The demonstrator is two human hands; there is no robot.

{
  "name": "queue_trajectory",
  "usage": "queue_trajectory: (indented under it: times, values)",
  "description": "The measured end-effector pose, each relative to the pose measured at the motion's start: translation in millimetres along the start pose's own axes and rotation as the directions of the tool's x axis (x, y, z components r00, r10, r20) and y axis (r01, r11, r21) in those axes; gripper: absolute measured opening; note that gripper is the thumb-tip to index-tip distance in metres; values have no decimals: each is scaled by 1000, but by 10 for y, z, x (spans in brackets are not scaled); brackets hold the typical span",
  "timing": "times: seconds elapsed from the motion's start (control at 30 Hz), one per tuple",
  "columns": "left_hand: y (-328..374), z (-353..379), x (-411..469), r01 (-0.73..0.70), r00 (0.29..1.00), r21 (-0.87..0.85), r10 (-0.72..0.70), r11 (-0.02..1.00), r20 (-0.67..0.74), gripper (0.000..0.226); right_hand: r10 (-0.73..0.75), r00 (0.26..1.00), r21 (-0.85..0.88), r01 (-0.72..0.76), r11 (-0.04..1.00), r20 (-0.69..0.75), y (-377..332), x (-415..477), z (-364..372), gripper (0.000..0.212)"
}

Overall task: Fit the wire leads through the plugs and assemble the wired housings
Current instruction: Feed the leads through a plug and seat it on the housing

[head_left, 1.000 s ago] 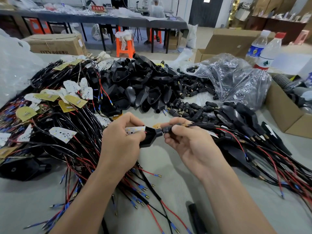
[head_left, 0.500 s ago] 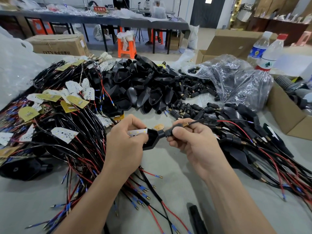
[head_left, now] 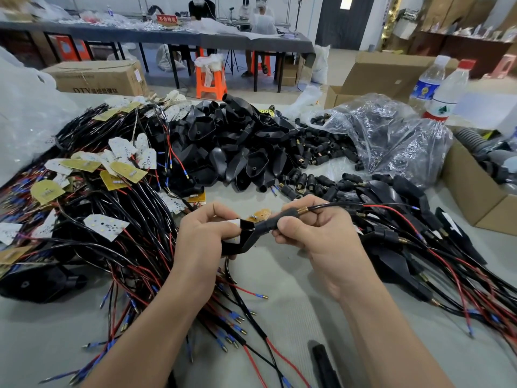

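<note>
Black housing (head_left: 242, 240) sits gripped in your left hand (head_left: 201, 233) above the worktop (head_left: 293, 301); just right of the housing, your right hand (head_left: 316, 238) pinches the plug (head_left: 279, 221), wire leads (head_left: 349, 205) trailing from it. Seating seems underway: next, push the plug squarely in.

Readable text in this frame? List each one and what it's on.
"DTY": on the side of the cardboard box at left. The characters after it are too blurred to read.
"不合格区": white on the red sign at the back. It is small, so the reading is uncertain.
Labels on the two water bottles: too blurred to read.
</note>
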State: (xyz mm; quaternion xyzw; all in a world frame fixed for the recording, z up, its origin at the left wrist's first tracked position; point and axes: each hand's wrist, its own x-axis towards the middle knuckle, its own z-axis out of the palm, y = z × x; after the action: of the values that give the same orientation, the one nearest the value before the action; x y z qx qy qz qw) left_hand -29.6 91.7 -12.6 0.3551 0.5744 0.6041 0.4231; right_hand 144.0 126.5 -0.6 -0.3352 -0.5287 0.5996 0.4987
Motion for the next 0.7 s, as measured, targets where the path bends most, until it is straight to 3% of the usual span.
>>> queue_trajectory:
  times: [0.1,0.2,0.33,0.5,0.7]
  values:
    - [-13,19,-20,-55,998,58,57,997,-28,9,-8,1000,-44,8,999,1,-9,-9,-14,21]
    - [-22,17,-32,-75,996,70,77,995,-36,7,32,999,19,-33,999,11,-9,-16,-6,30]
    - [-3,7,-51,-143,985,160,157,977,-73,8,90,995,143,-97,985,52,-7,-1,-12,15]
    - [36,-27,-32,-148,980,215,173,965,-102,20,178,981,151,-189,970,83,2,25,-81,18]
    - [24,-4,-55,-213,969,244,236,946,-70,17,266,963,252,-270,929,53,2,40,-79,20]
